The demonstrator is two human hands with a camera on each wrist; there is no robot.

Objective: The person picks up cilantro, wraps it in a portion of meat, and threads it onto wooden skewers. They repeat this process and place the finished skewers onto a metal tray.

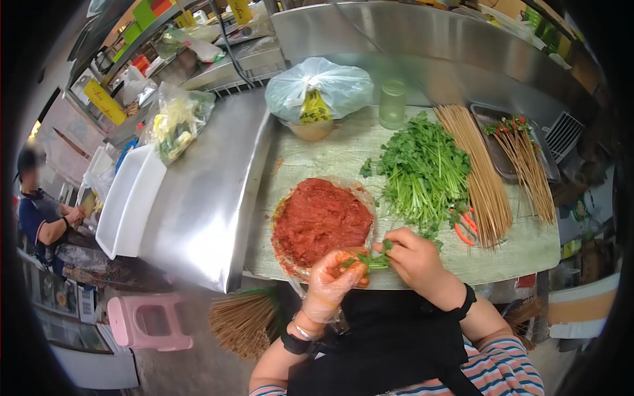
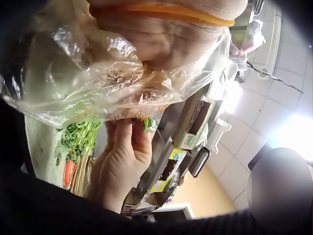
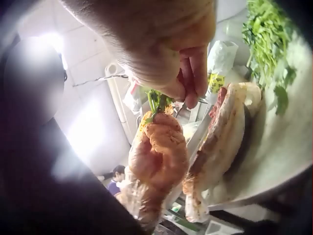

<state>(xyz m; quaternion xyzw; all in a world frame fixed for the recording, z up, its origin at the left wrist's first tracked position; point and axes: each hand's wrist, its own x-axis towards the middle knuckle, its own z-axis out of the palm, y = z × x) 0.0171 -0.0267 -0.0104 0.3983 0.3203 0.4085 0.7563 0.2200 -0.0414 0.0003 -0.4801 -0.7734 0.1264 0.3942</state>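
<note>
My left hand [image 1: 325,285], in a clear plastic glove smeared with red paste, grips a small bunch of cilantro [image 1: 375,262] in front of me at the board's near edge. My bare right hand [image 1: 417,259] pinches the other end of those sprigs between thumb and fingers. The right wrist view shows the green stems [image 3: 157,102] poking up from the gloved fist, right under the right fingertips. Just beyond the left hand lies a heap of red seasoned minced meat [image 1: 321,221] on a plastic-lined round dish. Past the right hand is a large pile of cilantro [image 1: 422,175].
Bamboo skewers [image 1: 479,178] lie right of the cilantro, with orange-handled scissors [image 1: 465,228] beside them. A metal tray [image 1: 492,119] has finished-looking skewers leaning on it. A bagged bowl [image 1: 317,92] and a green glass [image 1: 392,105] stand behind. Another person [image 1: 46,211] sits at far left.
</note>
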